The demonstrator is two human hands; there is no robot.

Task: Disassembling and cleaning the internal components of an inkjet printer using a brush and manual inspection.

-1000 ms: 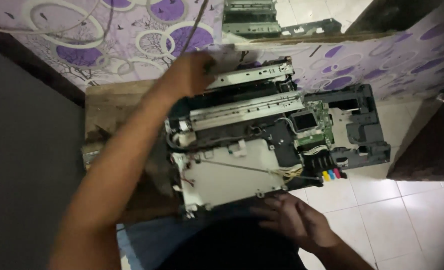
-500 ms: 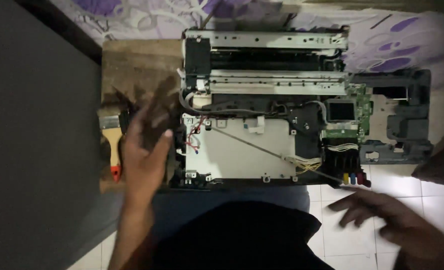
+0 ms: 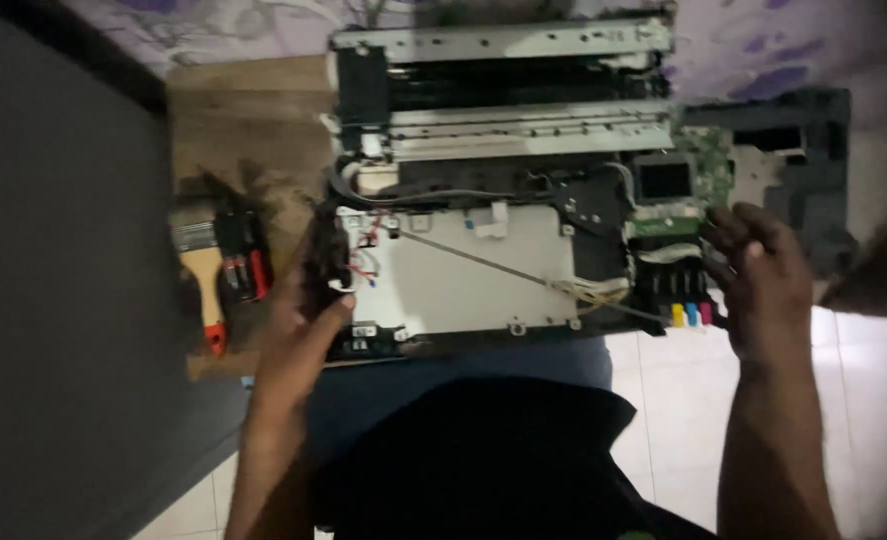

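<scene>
Look to the left edge of the wooden surface (image 3: 248, 130): you have a paintbrush (image 3: 201, 275) lying there, bristles toward the far side, its orange handle tip reaching the near edge. Just beside it sits a small dark tool with red parts (image 3: 243, 262). Behind the surface hangs a purple patterned cloth (image 3: 213, 30); white floor tiles (image 3: 863, 400) lie at your right.

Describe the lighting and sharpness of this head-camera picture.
Head view: dim overall, with the left side and the lower middle nearly black; the white tile floor at lower right is brightest. The opened printer is soft, its small parts smeared. Left hand and right hand at its sides are both blurred at the edges.
</scene>
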